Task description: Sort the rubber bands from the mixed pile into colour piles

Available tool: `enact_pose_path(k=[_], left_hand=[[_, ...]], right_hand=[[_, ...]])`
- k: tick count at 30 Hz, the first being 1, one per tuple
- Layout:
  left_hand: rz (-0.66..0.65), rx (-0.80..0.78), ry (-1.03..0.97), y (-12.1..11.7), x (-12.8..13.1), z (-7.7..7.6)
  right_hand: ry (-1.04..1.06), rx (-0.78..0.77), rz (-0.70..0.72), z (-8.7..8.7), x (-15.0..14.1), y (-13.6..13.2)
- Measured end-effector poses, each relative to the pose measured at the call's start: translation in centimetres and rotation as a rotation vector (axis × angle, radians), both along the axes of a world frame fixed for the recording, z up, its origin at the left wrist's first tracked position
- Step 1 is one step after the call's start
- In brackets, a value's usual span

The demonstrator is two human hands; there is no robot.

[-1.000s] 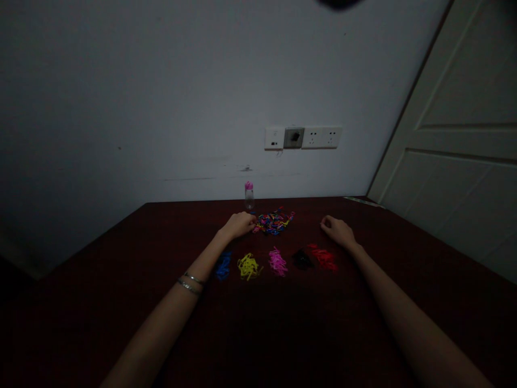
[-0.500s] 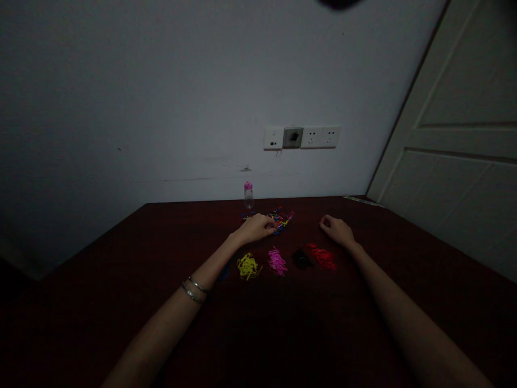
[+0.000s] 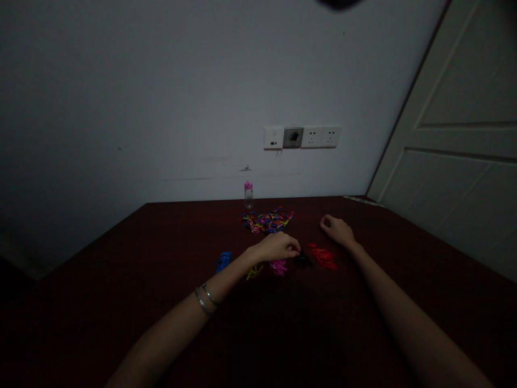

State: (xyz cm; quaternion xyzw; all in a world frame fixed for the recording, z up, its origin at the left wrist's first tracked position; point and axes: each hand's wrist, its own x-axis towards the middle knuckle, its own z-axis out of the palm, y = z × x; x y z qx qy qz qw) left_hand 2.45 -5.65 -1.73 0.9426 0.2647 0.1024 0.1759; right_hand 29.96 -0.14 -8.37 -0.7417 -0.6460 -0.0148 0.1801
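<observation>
My left hand [image 3: 278,247] is pinched closed at the black pile [image 3: 302,260] of small thin pieces; anything between its fingertips is too small to make out. Beneath its wrist and forearm, the yellow pile [image 3: 254,271] and the pink pile [image 3: 278,268] are partly covered. A blue pile [image 3: 223,261] lies left of that forearm. My right hand [image 3: 338,230] rests on the table with curled fingers, behind and to the right of the red pile [image 3: 323,257]. Whether it holds anything is hidden. Farther back spreads a mixed heap [image 3: 269,221] of similar multicoloured pieces, perhaps rubber bands or clips.
Behind the mixed heap stands a clear bottle [image 3: 249,199] with a pink top, near the wall. The dark red table [image 3: 161,242] meets the wall at the back. Wall sockets [image 3: 311,137] sit above it, and a pale panelled door [image 3: 452,140] is at the right.
My left hand has moved from the mixed heap toward me and right, to the black pile. The heap and the blue pile show more; yellow and pink are partly covered. My right hand stays put.
</observation>
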Motion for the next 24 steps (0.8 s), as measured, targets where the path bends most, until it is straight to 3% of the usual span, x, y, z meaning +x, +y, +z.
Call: enact_pose_path(k=[9, 14, 18, 24], left_hand=[[-0.01, -0.091, -0.047, 0.3, 0.1, -0.7], [0.01, -0.301, -0.188, 1.5, -0.2, -1.3], [0.124, -0.454, -0.34, 3.3, -1.5, -1.6], [0.402, -0.461, -0.645, 7.0, -5.5, -2.2]], right_hand=[[-0.006, 0.028, 0.022, -0.1, 0.0, 0.0], [-0.014, 0.017, 0.029, -0.1, 0.0, 0.0], [-0.005, 0.007, 0.024, 0.0, 0.0, 0.0], [0.013, 0.018, 0.074, 0.3, 0.1, 0.1]])
